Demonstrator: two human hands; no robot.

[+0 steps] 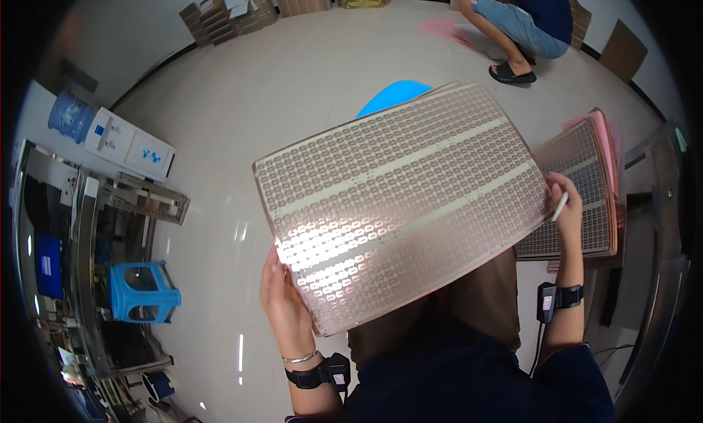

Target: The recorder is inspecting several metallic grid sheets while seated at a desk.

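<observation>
A large, thin copper-coloured circuit panel (395,211) with rows of small repeated patterns is held up, tilted, in front of my body. My left hand (284,298) grips its lower left edge, the fingers mostly behind it. At the right edge my right hand (567,200) is closed on the panel and also holds a slim white pen-like stick (560,206). Glare covers the panel's lower left part. Beyond its far edge shows a blue rounded seat-like shape (395,96), partly hidden.
Similar panels with pink sheets stand in a stack (586,189) at my right. A blue plastic stool (145,291) and a water dispenser (130,145) are at the left. A person (523,28) crouches at the far right. Stacked boards (231,13) lean along the back wall.
</observation>
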